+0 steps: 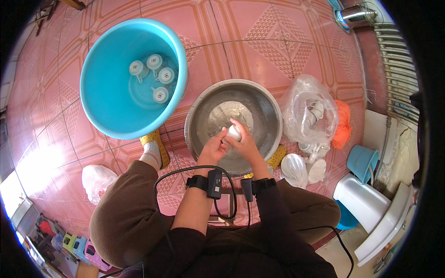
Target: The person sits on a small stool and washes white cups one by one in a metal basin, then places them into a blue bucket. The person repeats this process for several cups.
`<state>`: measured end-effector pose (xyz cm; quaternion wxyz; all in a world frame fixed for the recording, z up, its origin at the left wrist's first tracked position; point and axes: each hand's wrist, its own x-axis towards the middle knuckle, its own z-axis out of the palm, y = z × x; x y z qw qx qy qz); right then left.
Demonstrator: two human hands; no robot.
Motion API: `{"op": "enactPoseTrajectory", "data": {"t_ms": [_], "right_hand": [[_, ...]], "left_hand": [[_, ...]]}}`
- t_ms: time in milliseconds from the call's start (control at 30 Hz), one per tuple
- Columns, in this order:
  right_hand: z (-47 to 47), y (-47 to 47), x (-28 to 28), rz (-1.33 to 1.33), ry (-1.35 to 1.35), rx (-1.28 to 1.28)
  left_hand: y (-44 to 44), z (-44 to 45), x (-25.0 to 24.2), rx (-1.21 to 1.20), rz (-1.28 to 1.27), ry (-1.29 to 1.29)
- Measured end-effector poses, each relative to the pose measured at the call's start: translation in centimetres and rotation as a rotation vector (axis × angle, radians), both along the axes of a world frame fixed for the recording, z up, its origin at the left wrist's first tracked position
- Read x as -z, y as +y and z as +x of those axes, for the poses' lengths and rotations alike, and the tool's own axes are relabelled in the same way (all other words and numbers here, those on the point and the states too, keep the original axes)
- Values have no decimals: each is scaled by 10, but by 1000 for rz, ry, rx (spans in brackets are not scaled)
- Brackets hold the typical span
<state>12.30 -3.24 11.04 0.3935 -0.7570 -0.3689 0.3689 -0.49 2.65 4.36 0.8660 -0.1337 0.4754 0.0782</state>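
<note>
Over a metal basin [270, 146] holding some water, I hold a small white cup [234, 132], partly hidden by my fingers. My right hand [246, 140] wraps the cup from the right, thumb and fingers spread around it. From the left, my left hand [212, 150] has its fingertips against the cup, the lower fingers curled. Beyond and to the left stands a large blue tub [104, 90]. Several white cups [154, 62] with small printed marks stand upside down on its bottom, towards the right.
Right of the basin lies a clear plastic bag [295, 100] with white cups inside, beside an orange bag [342, 125]. A white-wrapped bundle [293, 170] is nearer my right foot. A white plastic bag [98, 182] lies left. Black cables [187, 169] hang at my wrists.
</note>
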Motion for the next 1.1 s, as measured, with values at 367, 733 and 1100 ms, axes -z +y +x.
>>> {"op": "enactPoseTrajectory", "data": {"t_ms": [367,733,1100], "right_hand": [[0,8,57,-326,154,489],[11,1,46,-253,618,592],[47,-12,80,-357,453,447]], "left_hand": [[-5,33,-53,419,649,194],[3,24,-51,587,567,129],[10,4,-33,175,296,-154]]}}
